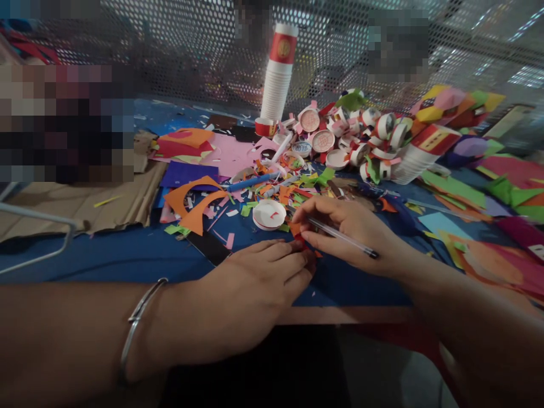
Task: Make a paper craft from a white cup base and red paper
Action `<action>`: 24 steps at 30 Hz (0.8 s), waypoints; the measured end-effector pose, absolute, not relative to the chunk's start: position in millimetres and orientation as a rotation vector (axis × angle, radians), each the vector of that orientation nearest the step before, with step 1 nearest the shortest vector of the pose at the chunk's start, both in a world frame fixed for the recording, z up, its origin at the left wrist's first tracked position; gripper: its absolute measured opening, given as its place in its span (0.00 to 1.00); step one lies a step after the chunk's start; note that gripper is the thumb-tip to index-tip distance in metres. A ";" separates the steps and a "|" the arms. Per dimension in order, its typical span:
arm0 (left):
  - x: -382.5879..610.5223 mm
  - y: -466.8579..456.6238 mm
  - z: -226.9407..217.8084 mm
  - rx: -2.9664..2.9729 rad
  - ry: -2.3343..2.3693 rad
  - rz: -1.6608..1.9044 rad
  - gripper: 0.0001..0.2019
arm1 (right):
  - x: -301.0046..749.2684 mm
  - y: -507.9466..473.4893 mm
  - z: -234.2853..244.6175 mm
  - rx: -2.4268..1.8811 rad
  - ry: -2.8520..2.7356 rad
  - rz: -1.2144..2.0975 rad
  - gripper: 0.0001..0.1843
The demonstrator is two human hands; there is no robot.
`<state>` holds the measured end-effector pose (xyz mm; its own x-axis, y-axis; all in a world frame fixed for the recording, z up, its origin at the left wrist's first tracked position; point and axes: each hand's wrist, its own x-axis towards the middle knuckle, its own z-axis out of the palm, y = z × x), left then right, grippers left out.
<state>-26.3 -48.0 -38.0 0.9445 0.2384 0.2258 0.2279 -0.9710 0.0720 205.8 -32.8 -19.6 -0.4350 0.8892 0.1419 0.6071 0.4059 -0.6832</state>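
Note:
A pen (335, 233) with a clear barrel and dark end lies in the grip of my right hand (355, 232), whose thumb and forefinger come close together. My left hand (259, 277) rests low over the table, fingers pressed together and curled over a small red piece of paper (300, 238). The right fingertips meet the left ones at this red piece; most of it is hidden. An orange scrap (294, 229) shows beside it. Just beyond the hands is a shallow white paper cup base (269, 215) with a tiny red bit inside.
Coloured paper scraps litter the blue table (357, 289). A tall cup stack (277, 85) stands behind, beside a heap of cut cup bases (325, 139). Another cup stack (419, 156) leans at right. Cardboard (106, 212) and orange paper (198, 212) lie left, near another person (63, 124).

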 end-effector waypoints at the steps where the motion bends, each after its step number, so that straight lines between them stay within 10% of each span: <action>1: -26.6 -47.5 -38.2 3.041 0.367 0.372 0.22 | 204.6 -33.4 -18.6 -1.284 -2.177 0.754 0.07; 12: -23.7 -25.9 -23.0 2.229 0.780 1.106 0.15 | 207.4 -19.8 12.9 -1.167 -2.051 0.785 0.08; 24: -14.5 -8.3 -18.3 1.401 0.814 0.962 0.14 | 183.5 -8.5 6.2 -1.017 -1.791 0.871 0.07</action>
